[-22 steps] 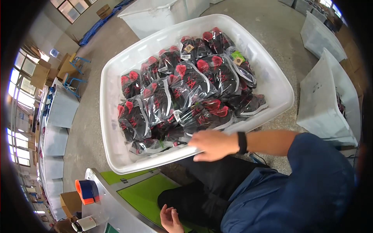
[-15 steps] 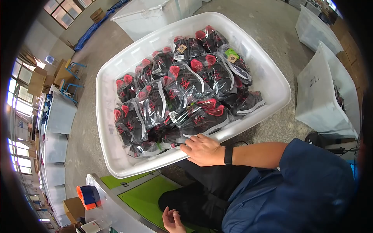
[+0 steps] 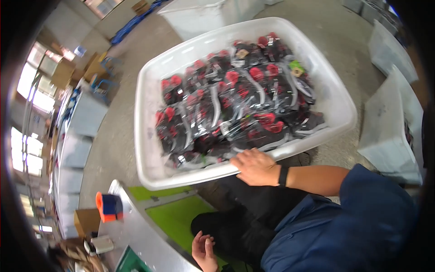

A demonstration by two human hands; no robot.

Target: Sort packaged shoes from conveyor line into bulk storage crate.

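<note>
Spreading around the white tub (image 3: 148, 145), grey floor (image 3: 118, 97) reaches pale bins (image 3: 385, 129).

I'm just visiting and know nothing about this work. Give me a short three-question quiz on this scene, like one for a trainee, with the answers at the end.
1. Which hand touches the near rim of the large white tub?
2. Fill in the blank: the bagged shoes in the tub are mostly black, with ____ parts.
3. True or false: the left hand is holding a shoe.

Key:
1. The right hand, the one with the dark wristband.
2. Red.
3. False: it is loosely curled, away from the tub, and nothing shows in it.
</note>
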